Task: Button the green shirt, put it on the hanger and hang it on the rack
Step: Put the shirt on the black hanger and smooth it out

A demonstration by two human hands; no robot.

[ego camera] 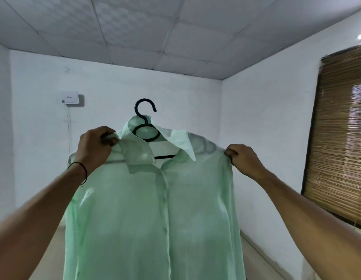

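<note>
Pinching the thin, soft green shirt [155, 215] at both shoulders, the left hand [94, 146] and right hand [243, 158] hold it up in the air on the black hanger [145, 126], whose stiff hook seems the safer place to hold.

One shirt, one hanger, two hands.
One shirt [153, 219] hangs on one black hanger [145, 122], with one hook showing above the collar. Two hands grip it: the left hand [95, 145] and the right hand [243, 158]. Two buttons show clearly down the front. One wristband [83, 171] circles the left wrist. One wall box [70, 97], one blind [339, 134].
</note>
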